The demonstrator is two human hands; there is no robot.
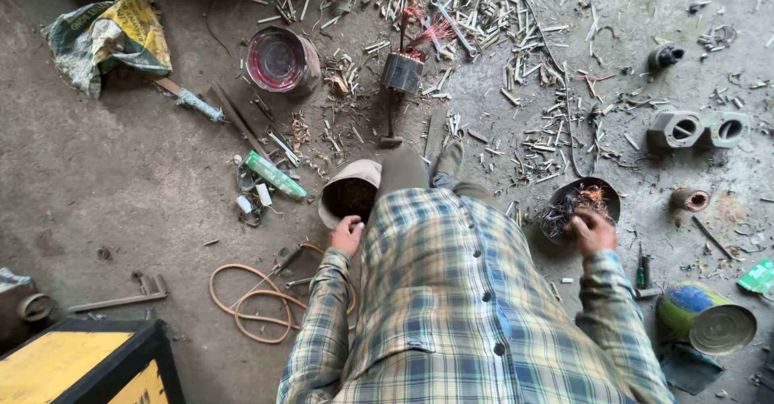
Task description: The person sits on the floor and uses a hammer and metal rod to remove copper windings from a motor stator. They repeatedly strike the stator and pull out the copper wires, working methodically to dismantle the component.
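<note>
I look straight down my checked shirt at a dirty concrete floor. My left hand [347,235] grips the near rim of a round beige container [348,193] with a dark inside. My right hand [591,230] rests closed on the rim of a dark bowl [582,202] filled with tangled copper wire scraps. Ahead of my feet stands a motor stator [401,72] with red-orange copper windings sticking up.
Several cut wire bits and slivers litter the floor at the top. A red-lined pot [278,59], a crumpled sack [109,37], a green tube [274,174], an orange hose loop [246,299], a yellow-topped box [81,364], grey housings [697,128] and a tin can [708,317] lie around.
</note>
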